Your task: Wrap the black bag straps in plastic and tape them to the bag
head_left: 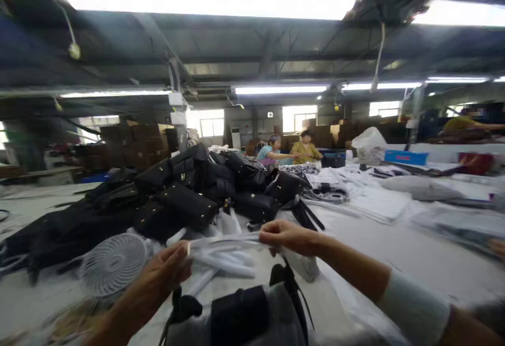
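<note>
A long white strip, its material unclear through blur, is stretched roughly level between my two hands. My left hand pinches one end, and my right hand pinches the other with thumb and fingers closed. Below them, close to me, stands a grey and black bag with black straps at its sides. Several more white strips lie on the table just behind the bag, partly hidden by the held one.
Black bags form a large pile beyond my hands. A white round fan stands at left on the white table. White sheets and a blue box lie to the right. Two people sit further back; another hand shows at the right edge.
</note>
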### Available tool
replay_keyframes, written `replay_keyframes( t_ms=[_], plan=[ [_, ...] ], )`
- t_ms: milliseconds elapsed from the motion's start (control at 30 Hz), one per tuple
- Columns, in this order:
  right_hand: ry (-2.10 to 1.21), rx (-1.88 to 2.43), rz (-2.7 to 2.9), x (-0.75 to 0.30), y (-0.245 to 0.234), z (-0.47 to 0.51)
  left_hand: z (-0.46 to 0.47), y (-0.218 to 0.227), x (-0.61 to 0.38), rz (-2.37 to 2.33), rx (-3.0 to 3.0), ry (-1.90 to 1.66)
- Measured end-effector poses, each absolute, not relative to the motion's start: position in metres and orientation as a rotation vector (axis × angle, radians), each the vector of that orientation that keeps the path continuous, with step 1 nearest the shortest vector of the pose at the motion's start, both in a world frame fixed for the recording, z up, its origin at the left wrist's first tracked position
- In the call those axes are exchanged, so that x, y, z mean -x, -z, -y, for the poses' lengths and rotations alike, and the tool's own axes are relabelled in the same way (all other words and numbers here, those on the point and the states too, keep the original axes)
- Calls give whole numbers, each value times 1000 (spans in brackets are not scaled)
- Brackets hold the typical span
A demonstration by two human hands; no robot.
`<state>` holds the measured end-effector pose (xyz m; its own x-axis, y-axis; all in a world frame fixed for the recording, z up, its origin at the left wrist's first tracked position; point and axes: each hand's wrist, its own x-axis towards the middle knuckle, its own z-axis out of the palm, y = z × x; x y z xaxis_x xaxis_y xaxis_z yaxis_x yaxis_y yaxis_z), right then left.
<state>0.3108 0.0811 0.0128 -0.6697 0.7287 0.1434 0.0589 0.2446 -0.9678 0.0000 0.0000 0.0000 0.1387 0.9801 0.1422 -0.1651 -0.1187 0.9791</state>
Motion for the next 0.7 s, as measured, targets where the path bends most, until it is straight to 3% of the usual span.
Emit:
replay_keyframes(
  t_ms=[300, 567, 700],
  plan=[
    [-1362, 730, 1802, -296, 0, -116, 4, 5, -4, -1085, -1209, -1100],
    [-1285, 800, 1813, -297, 4, -124, -6, -28, -16, -1153, -1423, -755],
    [-1177, 871, 1897, -312, 10, -131, -18, -12, -12, -1232, -1107, -888]
  ],
)
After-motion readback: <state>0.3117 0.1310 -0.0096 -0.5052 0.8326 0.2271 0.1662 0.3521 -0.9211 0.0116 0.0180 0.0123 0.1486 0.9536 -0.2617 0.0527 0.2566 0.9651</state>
